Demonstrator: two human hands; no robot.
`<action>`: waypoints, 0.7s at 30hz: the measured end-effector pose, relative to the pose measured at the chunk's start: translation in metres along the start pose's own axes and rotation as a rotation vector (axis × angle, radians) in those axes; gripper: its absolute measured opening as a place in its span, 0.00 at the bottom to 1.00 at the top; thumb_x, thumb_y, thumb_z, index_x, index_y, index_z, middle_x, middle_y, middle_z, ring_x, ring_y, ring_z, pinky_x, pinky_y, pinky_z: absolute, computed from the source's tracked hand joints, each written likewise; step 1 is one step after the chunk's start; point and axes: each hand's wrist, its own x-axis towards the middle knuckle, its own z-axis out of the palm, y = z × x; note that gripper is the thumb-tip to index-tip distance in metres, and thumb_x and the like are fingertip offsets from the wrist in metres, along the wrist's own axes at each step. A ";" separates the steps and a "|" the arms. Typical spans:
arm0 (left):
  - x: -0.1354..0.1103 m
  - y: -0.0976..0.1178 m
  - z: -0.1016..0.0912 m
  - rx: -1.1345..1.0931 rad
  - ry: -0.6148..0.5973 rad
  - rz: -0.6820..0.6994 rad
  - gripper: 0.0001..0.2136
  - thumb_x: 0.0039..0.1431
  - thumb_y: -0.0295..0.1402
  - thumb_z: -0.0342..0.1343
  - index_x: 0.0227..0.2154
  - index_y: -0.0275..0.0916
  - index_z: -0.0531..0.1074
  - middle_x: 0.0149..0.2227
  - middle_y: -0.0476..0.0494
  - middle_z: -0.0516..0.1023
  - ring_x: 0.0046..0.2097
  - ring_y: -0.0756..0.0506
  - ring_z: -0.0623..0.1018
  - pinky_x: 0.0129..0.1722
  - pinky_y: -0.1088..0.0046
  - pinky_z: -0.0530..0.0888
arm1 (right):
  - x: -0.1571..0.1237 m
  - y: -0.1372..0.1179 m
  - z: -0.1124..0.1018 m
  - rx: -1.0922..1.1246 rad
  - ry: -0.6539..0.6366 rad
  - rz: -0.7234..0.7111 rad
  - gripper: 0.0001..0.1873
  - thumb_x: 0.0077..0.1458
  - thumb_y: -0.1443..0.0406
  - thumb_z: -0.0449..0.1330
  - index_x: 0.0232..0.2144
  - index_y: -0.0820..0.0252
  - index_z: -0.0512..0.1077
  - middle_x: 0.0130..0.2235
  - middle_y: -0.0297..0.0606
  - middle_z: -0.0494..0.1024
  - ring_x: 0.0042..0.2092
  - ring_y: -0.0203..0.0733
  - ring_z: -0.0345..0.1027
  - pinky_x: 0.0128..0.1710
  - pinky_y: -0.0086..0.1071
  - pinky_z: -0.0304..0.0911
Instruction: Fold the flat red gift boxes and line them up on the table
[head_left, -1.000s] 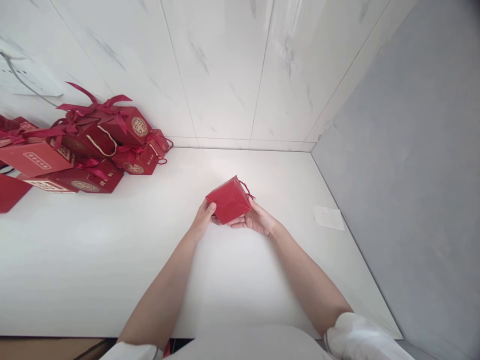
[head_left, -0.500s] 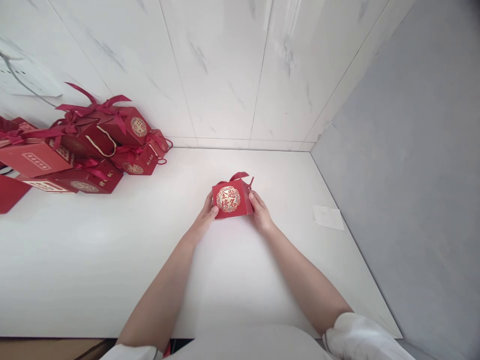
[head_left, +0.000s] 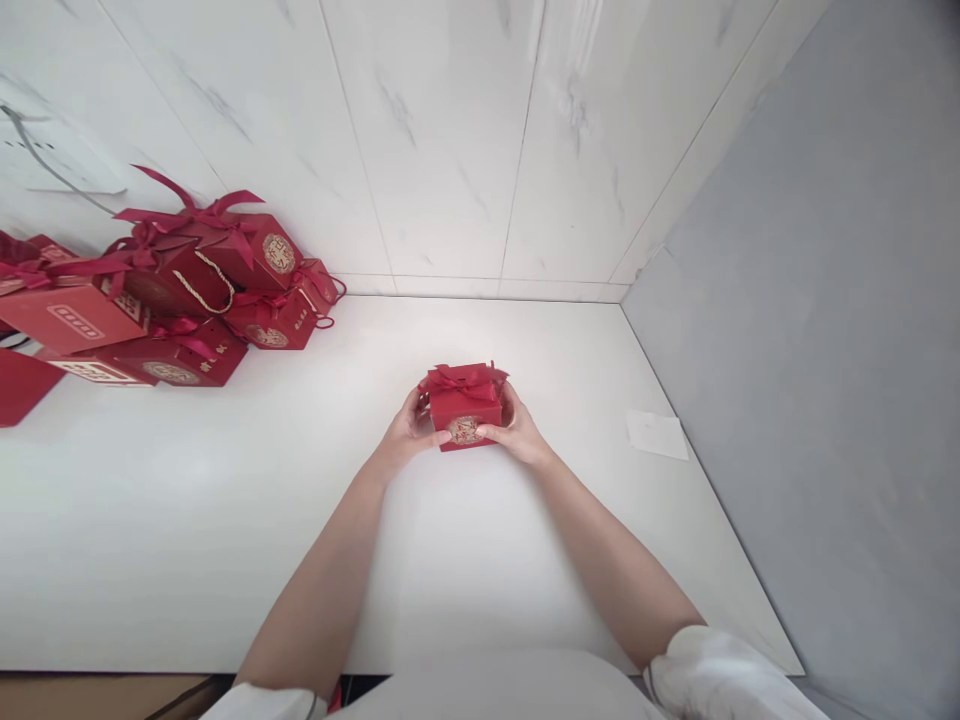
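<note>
Between my two hands is a small red gift box [head_left: 466, 405] with a red ribbon bow [head_left: 466, 380] on its top and a round gold emblem on the side facing me. My left hand [head_left: 409, 430] grips the box's left side, its thumb laid across the front beside the emblem. From the right, my right hand [head_left: 519, 428] holds the opposite side, thumb also on the front face. The fingers of both hands are partly hidden behind the box. Whether the box touches the white table [head_left: 420, 580] I cannot tell.
Several red gift boxes [head_left: 274, 255] with ribbons and cord handles are piled at the left against the tiled wall [head_left: 450, 150]. A white slip of paper [head_left: 657, 435] lies near the table's right edge, by a grey wall [head_left: 840, 350]. A cable [head_left: 52, 165] hangs at the far left.
The gift box has been tilted upright, so its bow and top now face up and the emblem sits lower. Both thumbs have moved onto its front face.
</note>
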 end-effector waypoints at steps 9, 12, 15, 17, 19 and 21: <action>-0.005 0.005 0.013 0.147 0.014 0.043 0.45 0.44 0.33 0.71 0.64 0.51 0.52 0.65 0.38 0.59 0.63 0.34 0.64 0.61 0.52 0.65 | -0.006 0.000 0.004 0.045 -0.079 0.096 0.63 0.41 0.58 0.75 0.68 0.43 0.39 0.66 0.43 0.58 0.65 0.55 0.56 0.60 0.52 0.60; -0.005 0.007 0.010 0.092 0.068 -0.022 0.45 0.43 0.33 0.71 0.64 0.49 0.54 0.64 0.37 0.61 0.63 0.33 0.65 0.59 0.52 0.68 | -0.004 0.000 0.002 0.016 -0.103 0.080 0.61 0.39 0.55 0.75 0.68 0.44 0.45 0.65 0.42 0.60 0.66 0.55 0.54 0.63 0.52 0.56; -0.004 0.012 0.003 0.001 0.076 -0.087 0.43 0.42 0.34 0.72 0.62 0.46 0.58 0.63 0.35 0.64 0.62 0.31 0.67 0.56 0.53 0.72 | -0.001 -0.002 -0.002 0.037 -0.162 0.056 0.53 0.40 0.53 0.74 0.65 0.49 0.55 0.62 0.43 0.63 0.64 0.55 0.56 0.63 0.51 0.54; -0.004 0.014 0.000 -0.035 0.073 -0.112 0.43 0.41 0.33 0.72 0.61 0.45 0.59 0.62 0.34 0.66 0.61 0.30 0.68 0.54 0.54 0.73 | 0.001 -0.004 -0.003 0.049 -0.180 0.043 0.49 0.41 0.53 0.74 0.62 0.50 0.59 0.61 0.43 0.65 0.62 0.54 0.58 0.63 0.50 0.55; -0.005 0.016 -0.001 -0.048 0.056 -0.125 0.44 0.41 0.33 0.72 0.62 0.46 0.58 0.62 0.34 0.66 0.61 0.30 0.68 0.54 0.54 0.74 | 0.001 -0.005 -0.003 0.043 -0.170 0.038 0.47 0.40 0.54 0.74 0.61 0.50 0.61 0.60 0.42 0.65 0.61 0.54 0.59 0.62 0.50 0.56; -0.007 0.017 -0.001 -0.050 0.034 -0.116 0.45 0.42 0.33 0.72 0.63 0.47 0.57 0.63 0.35 0.64 0.62 0.30 0.67 0.54 0.54 0.73 | 0.000 -0.006 -0.002 0.039 -0.162 0.038 0.49 0.39 0.54 0.75 0.61 0.49 0.59 0.61 0.42 0.64 0.62 0.54 0.58 0.62 0.50 0.55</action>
